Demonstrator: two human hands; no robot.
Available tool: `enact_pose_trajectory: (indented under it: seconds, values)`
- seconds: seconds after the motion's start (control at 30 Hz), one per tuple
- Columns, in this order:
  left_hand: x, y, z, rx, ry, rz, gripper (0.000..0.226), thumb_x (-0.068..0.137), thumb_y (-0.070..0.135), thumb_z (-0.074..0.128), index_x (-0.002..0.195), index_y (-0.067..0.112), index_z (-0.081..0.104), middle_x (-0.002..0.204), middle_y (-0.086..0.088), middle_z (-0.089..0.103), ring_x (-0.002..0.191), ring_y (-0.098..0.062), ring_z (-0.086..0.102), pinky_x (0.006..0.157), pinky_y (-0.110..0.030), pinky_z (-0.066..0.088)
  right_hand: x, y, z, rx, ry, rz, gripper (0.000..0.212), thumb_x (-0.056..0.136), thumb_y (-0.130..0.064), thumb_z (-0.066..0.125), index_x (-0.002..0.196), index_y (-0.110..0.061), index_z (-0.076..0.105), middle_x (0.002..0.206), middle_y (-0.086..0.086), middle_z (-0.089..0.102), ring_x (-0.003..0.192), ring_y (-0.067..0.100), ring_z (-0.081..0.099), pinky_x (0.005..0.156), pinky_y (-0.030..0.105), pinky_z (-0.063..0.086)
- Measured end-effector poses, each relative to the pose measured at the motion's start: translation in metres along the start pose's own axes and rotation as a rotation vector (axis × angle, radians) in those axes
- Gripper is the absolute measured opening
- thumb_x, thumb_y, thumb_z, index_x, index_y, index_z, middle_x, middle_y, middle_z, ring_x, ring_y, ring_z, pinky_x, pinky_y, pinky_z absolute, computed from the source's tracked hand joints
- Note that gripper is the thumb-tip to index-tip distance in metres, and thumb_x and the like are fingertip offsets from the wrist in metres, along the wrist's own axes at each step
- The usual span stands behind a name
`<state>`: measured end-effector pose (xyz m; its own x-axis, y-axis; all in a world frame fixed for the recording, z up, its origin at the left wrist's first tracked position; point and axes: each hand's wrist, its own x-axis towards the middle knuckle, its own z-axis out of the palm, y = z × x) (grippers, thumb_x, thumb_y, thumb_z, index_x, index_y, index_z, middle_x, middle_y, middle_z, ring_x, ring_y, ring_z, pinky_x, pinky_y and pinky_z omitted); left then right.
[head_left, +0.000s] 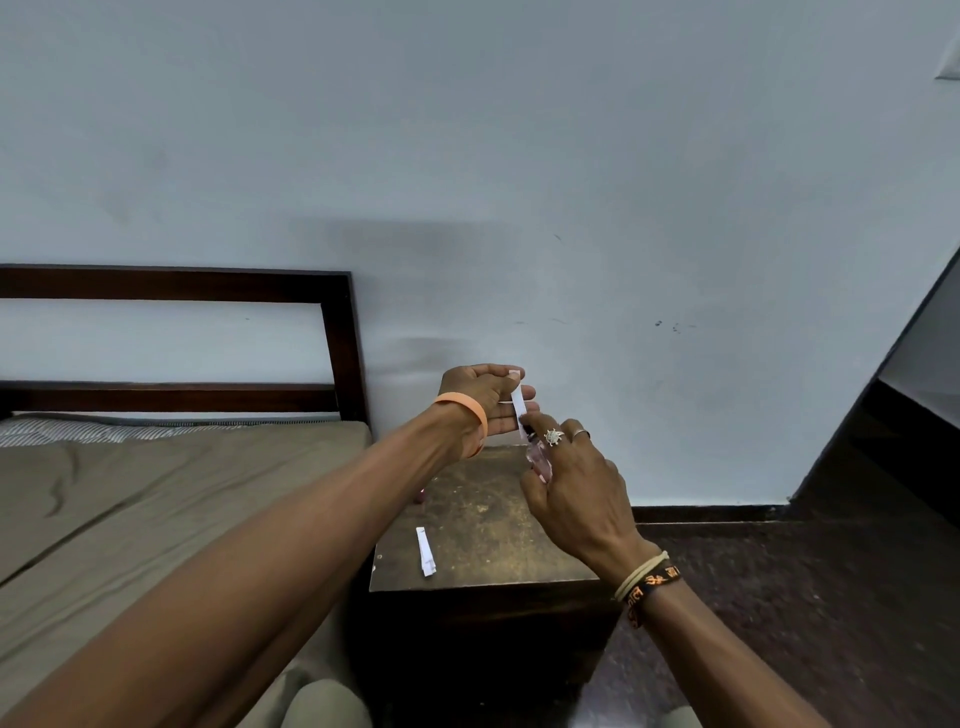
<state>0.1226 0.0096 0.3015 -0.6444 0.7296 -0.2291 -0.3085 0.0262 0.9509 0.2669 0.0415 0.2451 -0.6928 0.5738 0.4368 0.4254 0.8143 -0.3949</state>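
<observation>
Above the far edge of the wooden table (498, 530), a little below the middle of the view, both hands meet. The left hand (483, 397) is turned with its palm toward the camera and pinches a paper strip (518, 402) between thumb and fingers. The strip stands nearly upright, a little tilted, with its top end under the thumb. An orange band (467, 410) sits on this wrist.

From the strip, at about 5 o'clock, the right hand (576, 483) grips a small pink bottle (540, 465) with curled fingers. The dark top of the bottle points up to 11 o'clock and is just beside the lower end of the strip; whether they touch I cannot tell. One finger of this hand carries a ring (554, 436).

From the hands at 7 o'clock, a second strip (426, 552) lies flat on the table near its front edge. At 8 o'clock a small red thing (420, 496) rests on the table; it is too small to tell what it is. The bed (156, 493) is at 9 o'clock, touching the table's side, and the pale wall (519, 156) fills 12 o'clock.
</observation>
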Motion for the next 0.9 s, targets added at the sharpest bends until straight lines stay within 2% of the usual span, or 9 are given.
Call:
enact_pose_trajectory:
  seconds: [0.2, 0.33, 0.4, 0.53, 0.67, 0.83, 0.9]
  values:
    - [0.0, -0.004, 0.002, 0.015, 0.011, -0.011, 0.009, 0.091, 0.003, 0.058, 0.091, 0.005, 0.066, 0.095, -0.02, 0.071, 0.074, -0.029, 0.07, 0.056, -0.033, 0.059, 0.006, 0.001, 0.001, -0.002, -0.006, 0.022, 0.059, 0.089, -0.027, 0.053, 0.143, -0.039, 0.033, 0.112, 0.003, 0.051, 0.076, 0.029, 0.061, 0.068, 0.042, 0.054]
    - [0.0, -0.005, 0.004, 0.009, 0.022, -0.013, 0.008, 0.09, 0.003, 0.059, 0.093, 0.005, 0.067, 0.084, -0.013, 0.069, 0.065, -0.023, 0.068, 0.049, -0.029, 0.057, 0.018, 0.001, -0.003, 0.008, 0.04, 0.025, 0.053, 0.09, -0.026, 0.054, 0.139, -0.036, 0.037, 0.112, 0.003, 0.053, 0.082, 0.029, 0.061, 0.067, 0.037, 0.05]
    - [0.001, -0.006, 0.004, 0.009, 0.029, -0.015, 0.009, 0.09, 0.002, 0.059, 0.094, 0.005, 0.067, 0.082, -0.01, 0.068, 0.061, -0.021, 0.067, 0.046, -0.027, 0.055, 0.021, 0.0, -0.003, 0.003, 0.039, 0.025, 0.051, 0.091, -0.028, 0.053, 0.138, -0.038, 0.037, 0.112, 0.004, 0.052, 0.083, 0.029, 0.061, 0.068, 0.039, 0.052]
    - [0.004, -0.008, 0.004, 0.028, 0.043, -0.018, 0.011, 0.09, 0.003, 0.06, 0.097, 0.004, 0.068, 0.082, -0.009, 0.068, 0.062, -0.021, 0.067, 0.05, -0.029, 0.057, 0.023, 0.002, -0.003, -0.017, 0.017, 0.021, 0.047, 0.091, -0.028, 0.053, 0.136, -0.035, 0.04, 0.113, 0.006, 0.053, 0.085, 0.033, 0.062, 0.071, 0.042, 0.053]
    - [0.009, -0.011, 0.002, 0.028, 0.044, -0.02, 0.009, 0.089, 0.003, 0.06, 0.093, 0.006, 0.068, 0.083, -0.011, 0.068, 0.067, -0.024, 0.068, 0.059, -0.034, 0.059, 0.015, 0.004, 0.002, 0.0, 0.01, 0.011, 0.053, 0.092, -0.027, 0.051, 0.142, -0.037, 0.036, 0.111, 0.004, 0.051, 0.078, 0.031, 0.062, 0.069, 0.041, 0.054]
    - [0.01, -0.017, 0.003, 0.04, 0.031, -0.027, 0.011, 0.089, 0.004, 0.061, 0.098, 0.005, 0.067, 0.078, -0.007, 0.067, 0.058, -0.018, 0.067, 0.05, -0.027, 0.057, 0.018, 0.006, 0.004, -0.003, 0.0, 0.009, 0.049, 0.09, -0.025, 0.052, 0.136, -0.034, 0.04, 0.108, 0.004, 0.052, 0.082, 0.032, 0.062, 0.068, 0.039, 0.051]
    - [0.012, -0.018, 0.004, 0.023, 0.026, -0.038, 0.012, 0.089, 0.001, 0.06, 0.099, 0.004, 0.066, 0.081, -0.009, 0.069, 0.061, -0.02, 0.068, 0.05, -0.028, 0.057, 0.021, 0.005, 0.004, -0.008, 0.007, 0.013, 0.051, 0.091, -0.027, 0.051, 0.139, -0.035, 0.037, 0.11, 0.004, 0.051, 0.081, 0.031, 0.061, 0.067, 0.038, 0.051]
